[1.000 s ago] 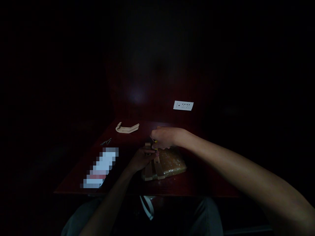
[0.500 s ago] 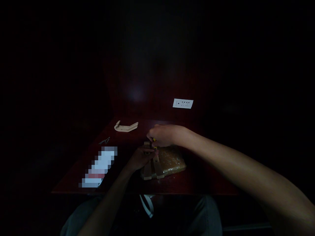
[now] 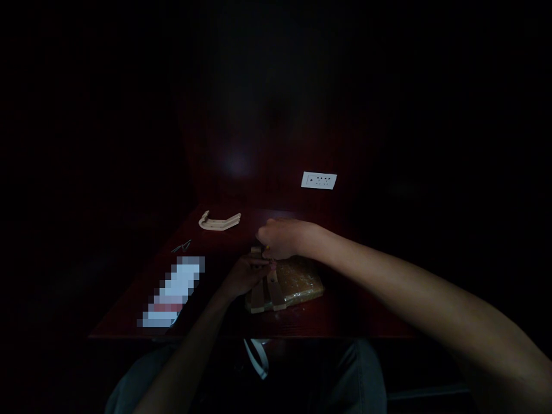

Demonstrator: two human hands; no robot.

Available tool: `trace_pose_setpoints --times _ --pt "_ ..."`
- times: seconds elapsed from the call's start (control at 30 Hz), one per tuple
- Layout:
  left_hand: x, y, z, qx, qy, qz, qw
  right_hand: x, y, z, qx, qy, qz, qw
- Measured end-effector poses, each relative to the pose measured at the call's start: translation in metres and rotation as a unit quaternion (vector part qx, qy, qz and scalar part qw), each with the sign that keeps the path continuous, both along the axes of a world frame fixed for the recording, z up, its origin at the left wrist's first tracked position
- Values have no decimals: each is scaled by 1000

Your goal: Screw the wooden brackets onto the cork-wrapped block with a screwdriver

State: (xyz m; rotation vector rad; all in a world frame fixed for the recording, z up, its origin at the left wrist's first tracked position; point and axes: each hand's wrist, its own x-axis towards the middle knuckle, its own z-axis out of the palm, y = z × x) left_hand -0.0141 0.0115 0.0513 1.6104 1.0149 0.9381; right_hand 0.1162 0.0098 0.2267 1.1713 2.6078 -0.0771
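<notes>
My right hand (image 3: 282, 237) is closed, knuckles up, around what looks like a yellow-handled screwdriver (image 3: 268, 247); most of it is hidden in the fist. Just below it, my left hand (image 3: 245, 276) reaches across two light wooden strips (image 3: 277, 293), its thumb and fingers closed on them near the tool's lower end. Whether a screw stands between those fingertips is too dark to tell. The strips lie side by side over the left part of a brown block wrapped in shiny clear film (image 3: 302, 282).
A curved wooden hook-shaped piece (image 3: 219, 224) lies at the table's back left. Nearer are several thin metal pieces (image 3: 181, 246) and a blurred white oblong (image 3: 175, 293). A white socket plate (image 3: 319, 180) sits on the back panel. The dark red table's front edge (image 3: 345, 336) faces my knees.
My right fist has sunk slightly, and less of the yellow handle shows below it. My left hand stays on the strips. The whole view has shifted a little.
</notes>
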Motion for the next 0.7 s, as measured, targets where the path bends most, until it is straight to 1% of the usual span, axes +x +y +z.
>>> trace_pose_setpoints --times 0.1,0.2,0.33,0.4,0.53,0.7 --pt "0 0 -1 0 -2 3 1000 -1 -4 7 -17 -45 14 999" --pt "1 -1 2 12 -17 -7 1000 -2 -4 10 -30 -61 29 997" --pt "1 -2 5 18 -2 -5 1000 0 3 4 -14 -42 64 997" --pt "1 -1 5 22 8 -2 1000 0 6 0 -6 -22 70 997" --pt "1 -1 4 25 8 -4 1000 0 4 -1 -9 -10 58 998" --pt "1 -2 4 -4 14 2 1000 -2 -1 4 -5 -22 28 999"
